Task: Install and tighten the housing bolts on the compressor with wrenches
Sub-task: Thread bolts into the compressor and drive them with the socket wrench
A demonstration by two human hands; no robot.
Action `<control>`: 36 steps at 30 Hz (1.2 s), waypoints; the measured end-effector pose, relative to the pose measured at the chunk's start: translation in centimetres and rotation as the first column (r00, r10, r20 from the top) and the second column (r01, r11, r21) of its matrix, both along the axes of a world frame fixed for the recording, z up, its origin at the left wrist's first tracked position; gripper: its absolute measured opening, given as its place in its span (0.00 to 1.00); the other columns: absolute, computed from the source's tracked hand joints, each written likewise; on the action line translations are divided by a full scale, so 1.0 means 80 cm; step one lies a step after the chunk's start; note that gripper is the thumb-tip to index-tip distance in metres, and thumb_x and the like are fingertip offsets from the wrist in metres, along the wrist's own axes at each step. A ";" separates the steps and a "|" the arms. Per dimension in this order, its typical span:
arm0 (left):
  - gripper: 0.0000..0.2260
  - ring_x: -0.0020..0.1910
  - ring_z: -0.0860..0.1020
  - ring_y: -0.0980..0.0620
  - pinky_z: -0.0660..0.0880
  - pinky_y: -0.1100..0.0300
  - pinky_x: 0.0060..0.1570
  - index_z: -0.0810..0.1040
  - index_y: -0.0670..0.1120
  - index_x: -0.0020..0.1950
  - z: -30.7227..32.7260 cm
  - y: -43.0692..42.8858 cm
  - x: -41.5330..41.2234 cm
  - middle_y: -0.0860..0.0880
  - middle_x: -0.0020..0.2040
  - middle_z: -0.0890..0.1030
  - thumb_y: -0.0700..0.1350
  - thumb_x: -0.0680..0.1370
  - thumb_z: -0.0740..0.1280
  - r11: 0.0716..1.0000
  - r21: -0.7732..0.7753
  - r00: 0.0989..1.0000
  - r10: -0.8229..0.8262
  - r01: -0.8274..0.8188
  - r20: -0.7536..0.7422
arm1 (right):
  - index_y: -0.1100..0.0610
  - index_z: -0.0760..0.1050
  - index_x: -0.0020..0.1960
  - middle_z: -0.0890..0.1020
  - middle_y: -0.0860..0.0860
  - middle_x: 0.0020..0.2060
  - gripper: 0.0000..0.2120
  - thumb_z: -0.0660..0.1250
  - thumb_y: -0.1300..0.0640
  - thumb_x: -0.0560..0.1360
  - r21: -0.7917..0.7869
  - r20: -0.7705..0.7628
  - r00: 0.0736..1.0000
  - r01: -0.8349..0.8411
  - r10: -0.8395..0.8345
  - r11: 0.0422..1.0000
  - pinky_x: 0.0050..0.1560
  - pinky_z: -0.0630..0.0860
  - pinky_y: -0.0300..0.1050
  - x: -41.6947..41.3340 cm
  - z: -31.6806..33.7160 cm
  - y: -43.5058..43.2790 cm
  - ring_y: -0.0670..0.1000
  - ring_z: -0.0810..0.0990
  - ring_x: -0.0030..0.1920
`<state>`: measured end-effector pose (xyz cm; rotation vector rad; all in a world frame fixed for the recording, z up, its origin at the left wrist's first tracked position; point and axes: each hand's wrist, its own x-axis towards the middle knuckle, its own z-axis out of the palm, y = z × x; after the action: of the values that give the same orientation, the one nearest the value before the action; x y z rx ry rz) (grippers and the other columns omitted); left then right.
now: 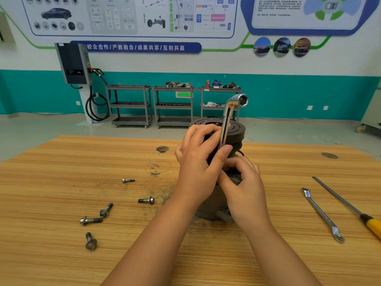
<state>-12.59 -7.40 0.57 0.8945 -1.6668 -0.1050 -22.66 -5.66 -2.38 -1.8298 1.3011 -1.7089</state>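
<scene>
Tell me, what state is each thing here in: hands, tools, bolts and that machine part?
Chrome L-shaped socket wrench: upright, socket end up, gripped by the left hand.
Right hand: fingers curled at the wrench's foot; what they hold is hidden.
Dark round metal compressor: standing on end on the wooden table.
Five steel flange bolts: loose, lying on the table.
Flat silver wrench: lying untouched.
Yellow-handled screwdriver: lying untouched.

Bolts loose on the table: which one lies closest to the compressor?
The bolt with its head pointing right, the rightmost of the five, just left of the base of the compressor. The other four lie farther left on the table.
</scene>
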 end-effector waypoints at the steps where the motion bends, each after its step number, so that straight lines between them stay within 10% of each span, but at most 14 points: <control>1: 0.16 0.65 0.67 0.57 0.61 0.44 0.65 0.75 0.54 0.66 0.000 0.000 0.000 0.60 0.58 0.72 0.51 0.79 0.59 1.000 -0.001 1.000 -0.007 0.007 -0.006 | 0.44 0.75 0.42 0.77 0.38 0.41 0.04 0.66 0.46 0.68 0.000 0.002 1.000 0.009 -0.009 1.000 0.50 0.69 0.38 0.000 0.000 0.000 0.41 0.70 0.51; 36: 0.12 0.64 0.67 0.59 0.62 0.42 0.66 0.69 0.61 0.63 0.005 0.005 0.001 0.63 0.57 0.72 0.50 0.81 0.56 0.998 0.024 0.997 -0.050 0.051 -0.054 | 0.47 0.75 0.40 0.77 0.40 0.40 0.04 0.69 0.49 0.69 -0.002 0.027 0.999 0.020 -0.020 1.000 0.49 0.67 0.35 0.002 0.000 0.001 0.42 0.70 0.51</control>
<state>-12.54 -6.99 0.96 0.8618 -1.6419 -0.1837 -22.51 -5.55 -2.41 -1.7944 1.3110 -1.7401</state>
